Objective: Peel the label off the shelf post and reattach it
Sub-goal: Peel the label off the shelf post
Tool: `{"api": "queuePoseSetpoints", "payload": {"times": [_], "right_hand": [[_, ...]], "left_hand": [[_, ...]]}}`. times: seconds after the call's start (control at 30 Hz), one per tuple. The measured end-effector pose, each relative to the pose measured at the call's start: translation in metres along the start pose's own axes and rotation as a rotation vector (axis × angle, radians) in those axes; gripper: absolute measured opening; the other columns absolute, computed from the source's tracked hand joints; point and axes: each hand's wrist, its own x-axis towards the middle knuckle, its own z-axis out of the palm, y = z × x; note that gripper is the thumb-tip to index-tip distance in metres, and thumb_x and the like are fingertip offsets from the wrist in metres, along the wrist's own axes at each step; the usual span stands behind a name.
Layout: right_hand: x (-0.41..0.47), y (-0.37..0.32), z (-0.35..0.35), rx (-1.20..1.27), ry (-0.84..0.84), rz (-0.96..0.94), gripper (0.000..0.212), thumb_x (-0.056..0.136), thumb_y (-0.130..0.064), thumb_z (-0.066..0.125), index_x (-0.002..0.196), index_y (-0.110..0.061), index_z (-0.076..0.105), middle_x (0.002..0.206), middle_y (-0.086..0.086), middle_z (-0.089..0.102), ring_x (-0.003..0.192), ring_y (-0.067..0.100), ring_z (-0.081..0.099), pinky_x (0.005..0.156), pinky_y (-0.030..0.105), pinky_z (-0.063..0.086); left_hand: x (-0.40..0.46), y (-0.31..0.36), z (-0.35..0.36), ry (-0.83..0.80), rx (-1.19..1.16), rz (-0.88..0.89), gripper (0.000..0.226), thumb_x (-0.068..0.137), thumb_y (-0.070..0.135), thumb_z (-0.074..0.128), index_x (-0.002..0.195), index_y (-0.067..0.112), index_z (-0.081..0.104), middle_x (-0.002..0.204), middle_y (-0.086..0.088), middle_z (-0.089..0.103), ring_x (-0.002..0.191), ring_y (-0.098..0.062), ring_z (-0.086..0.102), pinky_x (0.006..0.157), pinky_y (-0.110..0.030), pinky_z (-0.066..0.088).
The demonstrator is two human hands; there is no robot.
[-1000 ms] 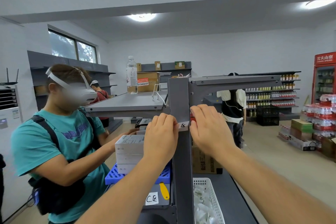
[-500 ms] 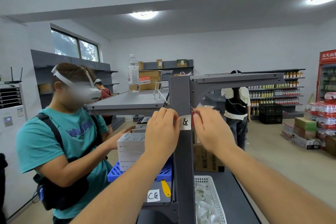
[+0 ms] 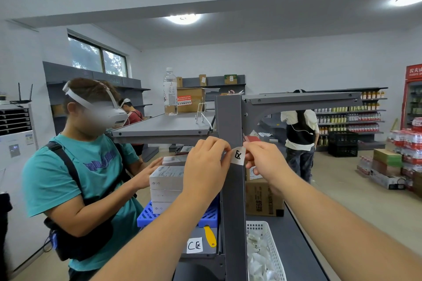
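A grey upright shelf post (image 3: 233,201) stands right in front of me. A small white label (image 3: 238,156) with black handwriting lies across the post's front at hand height. My left hand (image 3: 205,164) pinches the label's left edge with its fingertips. My right hand (image 3: 265,162) pinches the right edge, which sticks out past the post's corner. Whether the label is stuck down in the middle I cannot tell.
A person in a teal shirt (image 3: 68,180) and headset handles stacked white boxes (image 3: 166,187) on a blue crate (image 3: 210,217) at left. A white basket (image 3: 266,251) sits at lower right, a water bottle (image 3: 170,91) on the upper shelf, another person (image 3: 300,134) behind.
The label has come round onto the front of the post and now shows fully between both hands. My hands have shifted slightly upward and closer to its edges.
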Motion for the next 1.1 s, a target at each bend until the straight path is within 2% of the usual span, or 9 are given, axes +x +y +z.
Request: {"api": "queuePoseSetpoints", "payload": {"times": [0.13, 0.27, 0.5, 0.6, 0.73, 0.9, 1.03, 1.1], "right_hand": [[-0.001, 0.0, 0.0, 0.064, -0.079, 0.055, 0.023, 0.102, -0.03, 0.058, 0.1, -0.015, 0.076, 0.087, 0.005, 0.066, 0.074, 0.016, 0.058, 0.056, 0.025, 0.044], [-0.003, -0.002, 0.0, 0.157, -0.115, 0.065, 0.019, 0.1, -0.026, 0.065, 0.104, -0.015, 0.079, 0.09, 0.003, 0.067, 0.079, 0.016, 0.059, 0.056, 0.024, 0.045], [-0.003, -0.005, -0.003, 0.209, -0.139, 0.049, 0.012, 0.095, -0.022, 0.074, 0.094, -0.015, 0.084, 0.092, 0.003, 0.078, 0.081, 0.015, 0.06, 0.06, 0.024, 0.046], [-0.003, -0.006, -0.004, 0.227, -0.122, 0.045, 0.013, 0.095, -0.015, 0.073, 0.087, -0.015, 0.082, 0.079, -0.004, 0.075, 0.076, 0.014, 0.057, 0.06, 0.024, 0.045], [-0.006, -0.006, -0.003, 0.271, -0.148, 0.07, 0.012, 0.096, -0.008, 0.071, 0.088, -0.013, 0.078, 0.078, -0.001, 0.071, 0.075, 0.014, 0.056, 0.059, 0.024, 0.044], [-0.007, -0.007, -0.003, 0.227, -0.111, 0.036, 0.011, 0.094, -0.013, 0.074, 0.085, -0.015, 0.081, 0.081, 0.002, 0.073, 0.08, 0.02, 0.057, 0.062, 0.028, 0.044], [-0.006, -0.009, -0.002, 0.157, -0.051, 0.032, 0.01, 0.095, -0.016, 0.073, 0.089, -0.014, 0.08, 0.086, 0.0, 0.073, 0.082, 0.017, 0.059, 0.069, 0.032, 0.044], [-0.006, -0.008, -0.003, 0.198, -0.078, 0.08, 0.01, 0.096, -0.013, 0.071, 0.092, -0.012, 0.081, 0.083, 0.003, 0.07, 0.076, 0.017, 0.055, 0.062, 0.028, 0.044]], "left_hand": [[-0.002, 0.001, 0.002, -0.002, 0.044, 0.017, 0.008, 0.094, 0.027, 0.07, 0.1, 0.023, 0.071, 0.104, 0.004, 0.07, 0.093, -0.018, 0.059, 0.077, -0.028, 0.043], [-0.004, 0.003, 0.001, 0.0, 0.029, 0.024, 0.008, 0.095, 0.027, 0.069, 0.101, 0.023, 0.071, 0.103, 0.005, 0.073, 0.094, -0.019, 0.061, 0.078, -0.031, 0.046], [-0.002, 0.009, -0.002, -0.033, -0.006, 0.063, 0.02, 0.096, 0.039, 0.059, 0.107, 0.027, 0.071, 0.101, 0.011, 0.075, 0.095, -0.015, 0.063, 0.08, -0.034, 0.051], [-0.003, 0.009, -0.005, -0.041, 0.023, 0.074, 0.017, 0.093, 0.038, 0.065, 0.107, 0.029, 0.07, 0.1, 0.011, 0.076, 0.094, -0.016, 0.064, 0.079, -0.035, 0.051], [0.0, 0.012, -0.007, -0.082, -0.073, -0.045, 0.009, 0.096, 0.034, 0.067, 0.102, 0.028, 0.069, 0.091, 0.009, 0.074, 0.088, -0.014, 0.062, 0.075, -0.034, 0.052], [-0.001, 0.018, -0.008, -0.117, -0.2, -0.171, 0.014, 0.098, 0.033, 0.065, 0.109, 0.028, 0.073, 0.098, 0.012, 0.074, 0.095, -0.008, 0.062, 0.079, -0.026, 0.051], [-0.004, 0.022, -0.008, -0.125, -0.291, -0.195, 0.018, 0.097, 0.028, 0.067, 0.114, 0.027, 0.073, 0.104, 0.013, 0.074, 0.1, -0.005, 0.062, 0.085, -0.022, 0.05], [-0.004, 0.023, -0.008, -0.14, -0.292, -0.173, 0.019, 0.097, 0.027, 0.068, 0.116, 0.027, 0.071, 0.106, 0.013, 0.073, 0.102, -0.005, 0.06, 0.087, -0.021, 0.048]]}}
